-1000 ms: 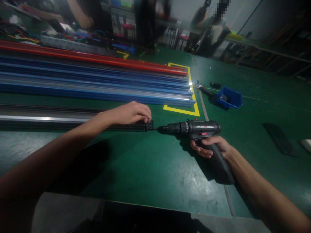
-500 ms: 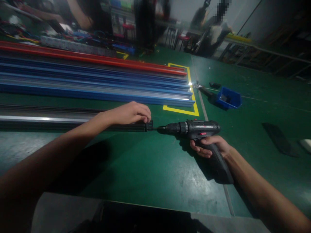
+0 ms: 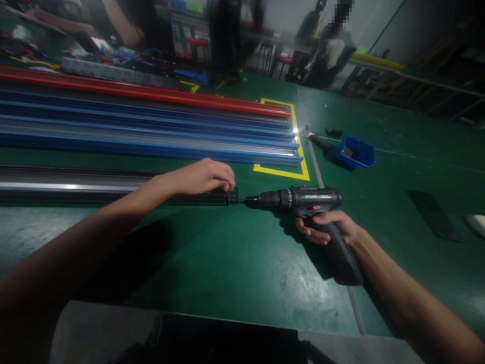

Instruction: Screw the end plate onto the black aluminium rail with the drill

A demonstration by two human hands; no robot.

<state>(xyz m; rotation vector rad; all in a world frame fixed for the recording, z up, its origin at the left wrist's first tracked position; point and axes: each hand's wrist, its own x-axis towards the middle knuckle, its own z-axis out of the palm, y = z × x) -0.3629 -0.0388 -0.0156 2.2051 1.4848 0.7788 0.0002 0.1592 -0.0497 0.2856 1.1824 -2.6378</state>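
My right hand is wrapped round the grip of a black cordless drill, which points left. The drill's bit reaches a small black end piece at the right end of a long black and silver profile. Resting at that same end, my left hand has its fingers curled together onto the end piece, with the fingertips partly hidden. Both the profile and the drill are low over the green table.
Behind the profile lie long blue rails and a red rail, their ends inside yellow tape. A blue bin and a tool are at right. Another person's arm shows beyond cables at the back left.
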